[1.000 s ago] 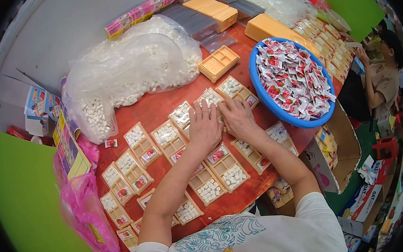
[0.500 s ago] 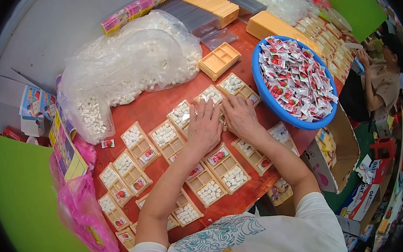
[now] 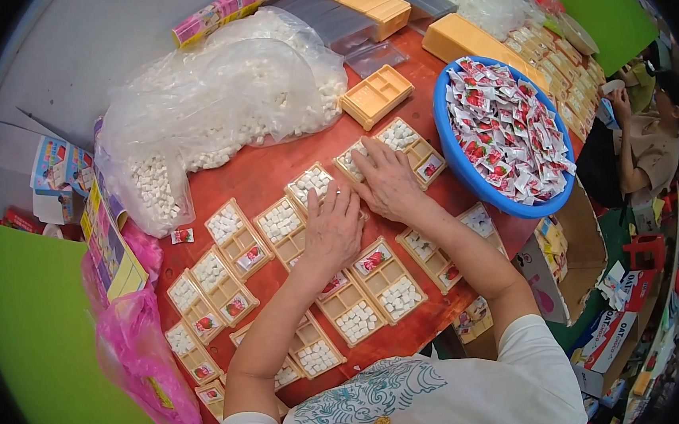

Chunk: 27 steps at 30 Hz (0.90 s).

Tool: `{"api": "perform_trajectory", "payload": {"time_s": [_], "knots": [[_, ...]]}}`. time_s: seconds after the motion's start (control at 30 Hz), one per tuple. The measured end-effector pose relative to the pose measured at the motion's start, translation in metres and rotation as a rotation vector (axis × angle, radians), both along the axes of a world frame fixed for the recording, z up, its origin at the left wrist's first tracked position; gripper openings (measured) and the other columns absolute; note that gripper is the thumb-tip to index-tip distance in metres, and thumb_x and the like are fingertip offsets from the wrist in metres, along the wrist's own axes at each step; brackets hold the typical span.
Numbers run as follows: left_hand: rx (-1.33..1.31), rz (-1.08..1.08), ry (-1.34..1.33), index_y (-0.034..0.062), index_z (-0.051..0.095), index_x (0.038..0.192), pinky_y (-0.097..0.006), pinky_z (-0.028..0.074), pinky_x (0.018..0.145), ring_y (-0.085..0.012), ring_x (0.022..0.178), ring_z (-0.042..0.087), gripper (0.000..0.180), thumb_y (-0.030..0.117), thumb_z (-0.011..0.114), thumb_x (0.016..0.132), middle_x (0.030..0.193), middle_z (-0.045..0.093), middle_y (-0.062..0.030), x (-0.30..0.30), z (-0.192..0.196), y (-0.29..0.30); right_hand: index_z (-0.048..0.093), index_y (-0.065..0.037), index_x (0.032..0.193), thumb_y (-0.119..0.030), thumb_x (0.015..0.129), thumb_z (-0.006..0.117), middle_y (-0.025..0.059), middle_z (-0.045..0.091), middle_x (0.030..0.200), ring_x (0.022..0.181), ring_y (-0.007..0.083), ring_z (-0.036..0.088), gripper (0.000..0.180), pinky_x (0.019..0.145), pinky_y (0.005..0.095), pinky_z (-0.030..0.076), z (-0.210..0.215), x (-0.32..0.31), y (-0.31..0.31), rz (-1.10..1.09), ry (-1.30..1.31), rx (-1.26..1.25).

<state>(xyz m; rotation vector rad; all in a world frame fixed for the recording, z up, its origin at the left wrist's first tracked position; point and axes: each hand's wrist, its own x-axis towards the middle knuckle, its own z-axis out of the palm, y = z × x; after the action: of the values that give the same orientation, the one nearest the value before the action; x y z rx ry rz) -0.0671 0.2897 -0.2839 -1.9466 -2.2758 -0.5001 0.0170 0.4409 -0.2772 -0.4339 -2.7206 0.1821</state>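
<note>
My left hand (image 3: 331, 230) lies palm down with its fingers stretched, their tips at a cream compartment tray of white pieces (image 3: 309, 181). To its right, my right hand (image 3: 392, 185) has its fingers spread over another tray of white pieces (image 3: 346, 162); the hand covers much of that tray. Neither hand shows anything held, though the space under the palms is hidden. Just beyond the right hand sits a third filled tray (image 3: 399, 134) with a strawberry-printed sachet (image 3: 431, 165) in one compartment. Several more such trays (image 3: 400, 298) spread nearer me and leftward.
A blue basin (image 3: 445, 136) heaped with sachets (image 3: 500, 127) stands at the right. Behind the trays lie a large clear bag of white pieces (image 3: 226, 93) and stacked orange trays (image 3: 377, 97). A pink plastic bag (image 3: 140, 363) hangs at the left; a co-worker (image 3: 653, 139) sits far right.
My hands have moved apart: the left has drawn back toward me, while the right has shifted slightly left and now covers the tray's lower part. The view has shifted slightly.
</note>
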Motion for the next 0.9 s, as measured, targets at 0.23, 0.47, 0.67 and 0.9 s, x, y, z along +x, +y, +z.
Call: {"api": "perform_trajectory", "payload": {"time_s": [0.23,0.47,0.67,0.9], "knots": [[-0.036,0.013,0.011,-0.0015,0.048,0.126,-0.056,0.024,0.105,-0.0332,0.126,0.039,0.050,0.025,0.057,0.084,0.129,0.047,-0.0173,-0.007,-0.002,-0.007,0.046,-0.005,0.127,-0.028,0.082,0.060,0.0200,0.039,0.136,0.124,0.0357,0.039,0.052,0.100,0.0454,0.033,-0.007,-0.005,-0.003,-0.008,-0.010,-0.005],[-0.056,0.033,-0.031,-0.0002,0.044,0.131,-0.055,0.023,0.106,-0.0338,0.129,0.035,0.053,0.027,0.054,0.087,0.136,0.040,-0.0173,-0.008,0.005,-0.010,0.045,-0.005,0.126,-0.021,0.079,0.060,0.0207,0.039,0.133,0.124,0.0364,0.038,0.052,0.095,0.0475,0.036,-0.005,-0.010,-0.002,0.001,0.021,-0.034],[-0.077,0.061,-0.073,0.0053,0.041,0.136,-0.055,0.020,0.108,-0.0334,0.131,0.034,0.055,0.026,0.056,0.087,0.139,0.039,-0.0161,-0.010,0.008,-0.013,0.045,-0.007,0.130,-0.012,0.076,0.055,0.0194,0.039,0.135,0.122,0.0372,0.041,0.055,0.096,0.0465,0.038,0.003,-0.012,0.001,-0.031,0.010,-0.154],[0.074,0.088,-0.037,0.0066,0.056,0.113,-0.050,0.029,0.101,-0.0279,0.115,0.048,0.031,0.020,0.058,0.085,0.120,0.052,-0.0113,-0.024,0.023,0.015,0.045,-0.004,0.131,-0.013,0.076,0.057,0.0220,0.038,0.135,0.123,0.0396,0.040,0.056,0.101,0.0447,0.036,0.021,0.002,0.023,-0.052,0.151,-0.294]]}}
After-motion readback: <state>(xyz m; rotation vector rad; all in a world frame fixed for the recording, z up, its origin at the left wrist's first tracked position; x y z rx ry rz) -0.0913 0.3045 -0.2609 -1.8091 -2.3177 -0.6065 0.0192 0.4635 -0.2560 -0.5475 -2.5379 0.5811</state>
